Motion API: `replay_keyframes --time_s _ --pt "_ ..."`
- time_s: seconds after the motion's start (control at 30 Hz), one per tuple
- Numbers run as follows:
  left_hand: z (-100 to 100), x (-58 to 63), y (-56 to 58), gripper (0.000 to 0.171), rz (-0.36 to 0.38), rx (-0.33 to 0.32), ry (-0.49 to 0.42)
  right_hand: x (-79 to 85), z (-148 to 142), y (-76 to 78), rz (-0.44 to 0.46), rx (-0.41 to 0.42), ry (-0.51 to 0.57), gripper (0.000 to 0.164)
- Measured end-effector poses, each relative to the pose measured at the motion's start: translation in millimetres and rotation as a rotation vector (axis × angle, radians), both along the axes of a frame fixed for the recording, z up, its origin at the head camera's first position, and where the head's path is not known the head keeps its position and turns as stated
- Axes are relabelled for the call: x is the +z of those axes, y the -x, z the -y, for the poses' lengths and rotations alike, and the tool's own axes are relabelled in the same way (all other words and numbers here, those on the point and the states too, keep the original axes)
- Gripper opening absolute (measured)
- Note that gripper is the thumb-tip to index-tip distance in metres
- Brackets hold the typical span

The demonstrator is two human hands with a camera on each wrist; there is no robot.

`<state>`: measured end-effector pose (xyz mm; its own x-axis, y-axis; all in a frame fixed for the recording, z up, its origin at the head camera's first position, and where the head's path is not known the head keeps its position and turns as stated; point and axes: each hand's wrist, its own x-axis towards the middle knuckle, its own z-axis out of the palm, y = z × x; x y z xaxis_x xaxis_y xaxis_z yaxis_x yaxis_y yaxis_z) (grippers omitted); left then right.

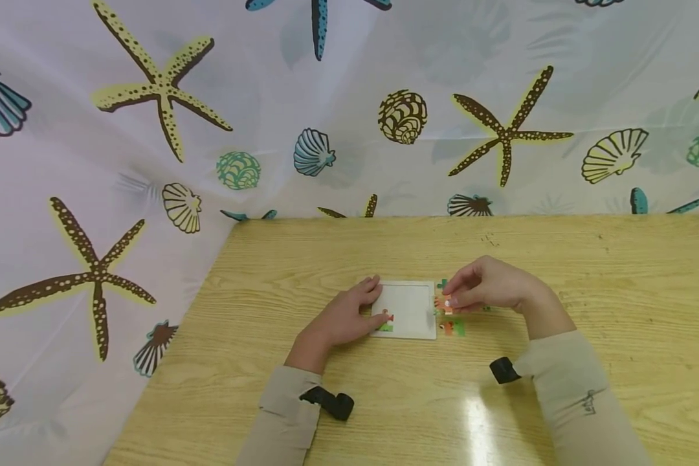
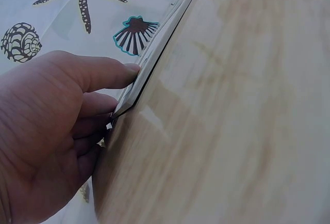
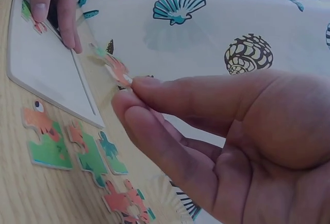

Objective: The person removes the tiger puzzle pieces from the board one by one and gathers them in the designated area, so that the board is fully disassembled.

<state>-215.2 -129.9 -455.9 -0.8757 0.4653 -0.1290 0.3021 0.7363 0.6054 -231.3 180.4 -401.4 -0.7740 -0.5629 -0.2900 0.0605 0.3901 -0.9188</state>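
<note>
A shallow white puzzle tray (image 1: 410, 307) lies on the wooden table. My left hand (image 1: 340, 317) grips its left side, the thumb over the rim and the other fingers along the edge. Near that thumb, a red and green puzzle piece (image 1: 387, 323) sits in the tray's near left corner. My right hand (image 1: 495, 285) is raised just off the tray's right edge. Between thumb and fingertips it pinches an orange puzzle piece (image 3: 117, 69), clear of the table in the right wrist view. Under it lie several loose pieces, among them an orange and green one with an eye (image 3: 49, 139).
Beside the tray's right edge are a teal and green piece (image 3: 112, 152) and a red piece (image 3: 125, 201). The wooden table (image 1: 303, 259) ends at a curtain (image 1: 349, 97) printed with shells and starfish. Black straps (image 1: 338, 404) hang from both sleeves.
</note>
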Motion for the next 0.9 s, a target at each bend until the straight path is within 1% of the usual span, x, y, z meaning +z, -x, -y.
replay_keyframes --time_s 0.23,0.47,0.6,0.77,0.9 --pt "-0.4 1.5 -0.7 0.071 -0.002 -0.004 -0.011 -0.6 -10.5 2.4 0.000 0.019 -0.020 0.024" --pt "-0.1 2.0 0.0 0.071 -0.006 -0.003 0.004 -0.4 -17.2 3.9 0.046 0.020 -0.018 0.021" --pt "0.2 2.9 -0.5 0.071 -0.009 0.003 -0.003 -1.6 -19.8 5.0 0.053 0.018 -0.028 0.017" --pt "-0.3 2.1 -0.6 0.071 -0.003 -0.004 -0.009 -5.1 -25.4 5.4 0.061 0.016 -0.047 0.015" --pt "-1.5 1.7 0.3 0.071 -0.003 -0.009 -0.002 -7.1 -30.0 5.8 0.087 0.015 -0.056 0.013"
